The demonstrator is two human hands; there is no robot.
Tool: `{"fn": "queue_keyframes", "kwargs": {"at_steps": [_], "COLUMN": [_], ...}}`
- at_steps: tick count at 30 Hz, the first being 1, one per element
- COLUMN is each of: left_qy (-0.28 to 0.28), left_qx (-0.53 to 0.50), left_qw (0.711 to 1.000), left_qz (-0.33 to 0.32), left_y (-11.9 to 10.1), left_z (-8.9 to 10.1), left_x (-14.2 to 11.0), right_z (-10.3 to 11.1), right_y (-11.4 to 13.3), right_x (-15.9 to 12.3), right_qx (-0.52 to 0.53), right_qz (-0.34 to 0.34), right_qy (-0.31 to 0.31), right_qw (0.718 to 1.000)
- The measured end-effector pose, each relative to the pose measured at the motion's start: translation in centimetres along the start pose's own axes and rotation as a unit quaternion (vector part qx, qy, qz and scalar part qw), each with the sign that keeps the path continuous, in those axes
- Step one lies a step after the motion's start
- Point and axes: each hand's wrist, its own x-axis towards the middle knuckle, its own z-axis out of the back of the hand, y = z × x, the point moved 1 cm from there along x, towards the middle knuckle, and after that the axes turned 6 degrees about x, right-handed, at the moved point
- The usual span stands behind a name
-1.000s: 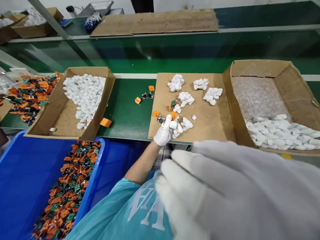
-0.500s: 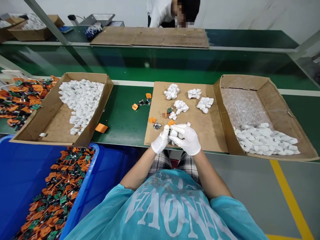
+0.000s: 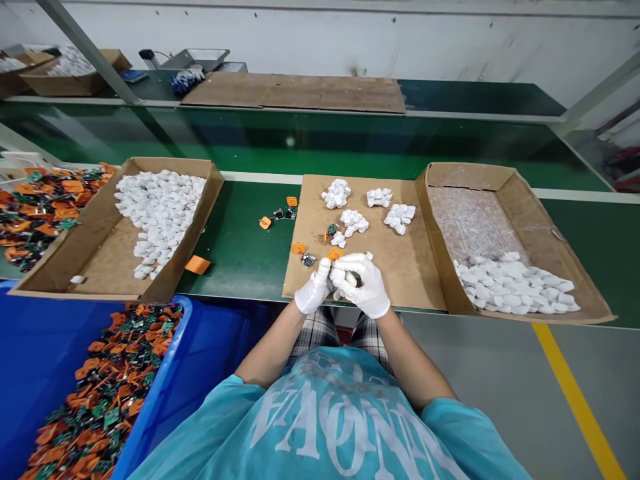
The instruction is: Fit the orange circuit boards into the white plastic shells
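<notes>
Both my hands wear white gloves and meet over the front edge of a cardboard sheet point(image 3: 410, 267). My left hand point(image 3: 313, 289) is closed in a pinch; what sits between its fingers is mostly hidden. My right hand point(image 3: 369, 285) is closed on a small white piece point(image 3: 346, 279), its fingers bent towards the left ones. An orange tab point(image 3: 335, 254) shows just beyond the fingertips; I cannot tell whether it is held or lies on the sheet. Near my left hand lie a small circuit board point(image 3: 308, 260) and another orange tab point(image 3: 299, 248). White clusters point(image 3: 355, 221) lie farther back.
On the left stands a cardboard box point(image 3: 113, 267) of white pieces, on the right another box point(image 3: 433, 247). Orange-and-green board parts point(image 3: 45, 207) are heaped far left and fill part of a blue bin point(image 3: 175, 340). An orange block point(image 3: 198, 265) lies on the green bench point(image 3: 240, 267).
My view has shifted slightly, and the person across the bench has left it. My hands stay together at the sheet's front edge, with the right fingers curled a little differently around the white piece.
</notes>
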Motion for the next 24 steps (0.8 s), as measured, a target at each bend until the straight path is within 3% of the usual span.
{"fn": "queue_keyframes", "kwargs": {"at_steps": [6, 12, 18, 24], "left_qy": [-0.013, -0.105, -0.133, -0.116], "left_qx": [-0.002, -0.118, -0.136, -0.122], "left_qw": [1.0, 0.987, 0.979, 0.98], "left_qz": [0.009, -0.03, -0.069, -0.103], "left_y": [0.4, 0.8, 1.3, 2.8], "left_z": [-0.1, 0.0, 0.2, 0.5], "left_x": [-0.3, -0.1, -0.2, 0.0], "right_z": [-0.8, -0.1, -0.5, -1.0], "right_y": [0.5, 1.8, 2.3, 2.4], "right_x": [0.1, -0.4, -0.7, -0.5], "right_qx": [0.074, 0.009, -0.063, -0.042], "right_qz": [-0.049, -0.059, 0.003, -0.008], "right_qy": [-0.027, -0.102, -0.071, -0.071], "right_qw": [0.996, 0.993, 0.996, 0.997]}}
